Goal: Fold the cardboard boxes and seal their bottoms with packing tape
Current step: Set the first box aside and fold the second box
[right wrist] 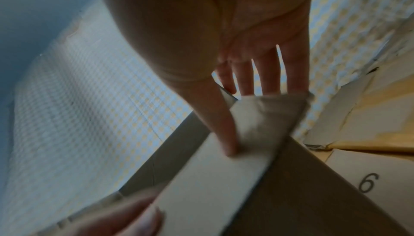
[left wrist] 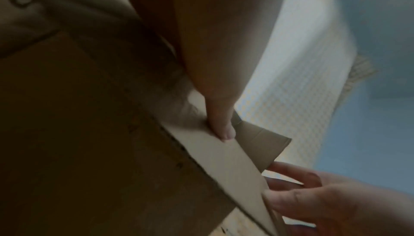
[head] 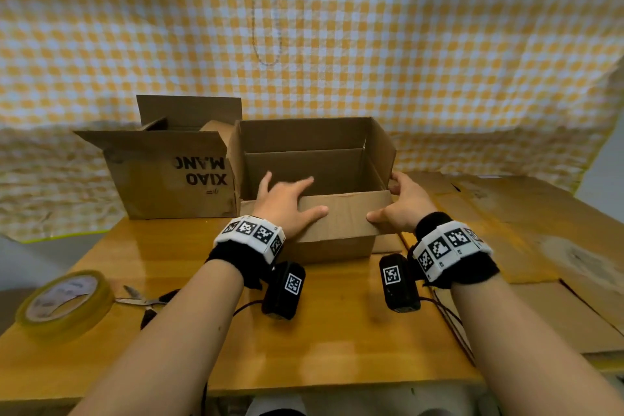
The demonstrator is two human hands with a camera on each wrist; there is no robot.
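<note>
An open brown cardboard box (head: 337,240) stands upright at the middle of the wooden table (head: 337,341) with its top flaps raised. My left hand (head: 287,204) lies over the near flap (head: 344,209), fingers spread straight over the opening and thumb on the flap. The left wrist view shows that thumb (left wrist: 220,121) pressing the flap's pale face (left wrist: 224,160). My right hand (head: 401,203) holds the box's near right corner. Its thumb (right wrist: 215,119) is on the near flap (right wrist: 212,177), and its fingers reach behind the side flap (right wrist: 268,115).
A second open box (head: 175,179) with upside-down black print stands touching the first on its left. A roll of clear packing tape (head: 64,300) and scissors (head: 141,299) lie at the front left. Flattened cardboard sheets (head: 526,230) cover the table's right side. A checked cloth hangs behind.
</note>
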